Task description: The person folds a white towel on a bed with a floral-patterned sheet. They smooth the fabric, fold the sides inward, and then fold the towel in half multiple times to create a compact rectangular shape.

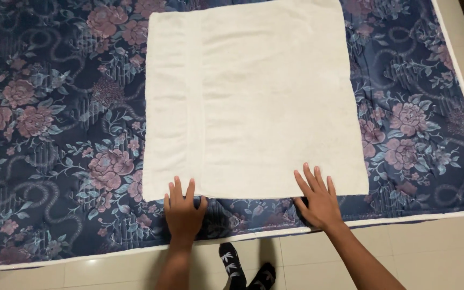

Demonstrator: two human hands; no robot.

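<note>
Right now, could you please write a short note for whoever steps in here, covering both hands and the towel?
Left hand: open, flat, fingertips on the near edge of the white towel, close to its near left corner.
Right hand: open, flat, fingers on the same near edge, further right.
Towel: spread flat on the floral mattress, which lies on the tiled floor; a band runs along its left side.
Done: towel laid out, mostly smooth.
Left: no fold is visible; neither hand grips the cloth.

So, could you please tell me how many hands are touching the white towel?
2: the left hand rests on the white towel at its near-left corner, and the right hand lies flat along its near edge, further right.
</note>
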